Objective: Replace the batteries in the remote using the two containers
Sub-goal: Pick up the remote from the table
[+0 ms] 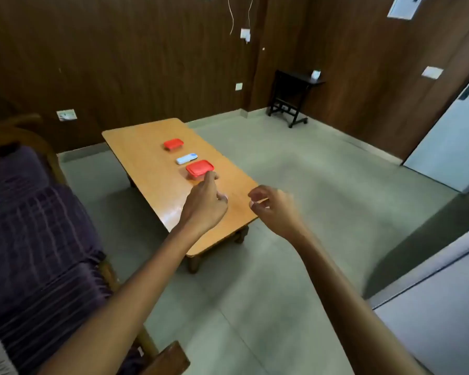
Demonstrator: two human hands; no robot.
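Observation:
Two small containers with red lids stand on a low wooden table (146, 169). The nearer container (199, 169) lies just beyond my left hand; the farther container (173, 144) is toward the table's back. Between them lies a white remote (186, 159) with a blue end. My left hand (205, 203) hovers above the table with loosely curled fingers, its index finger in line with the near container's front edge. My right hand (272, 205) hangs in the air over the table's right edge, fingers loosely curled, holding nothing.
A purple striped sofa (33, 226) with wooden arms fills the left. A dark side table (293, 96) stands in the far corner by wood-panelled walls. A white door (450, 136) is at right, grey tiled floor around.

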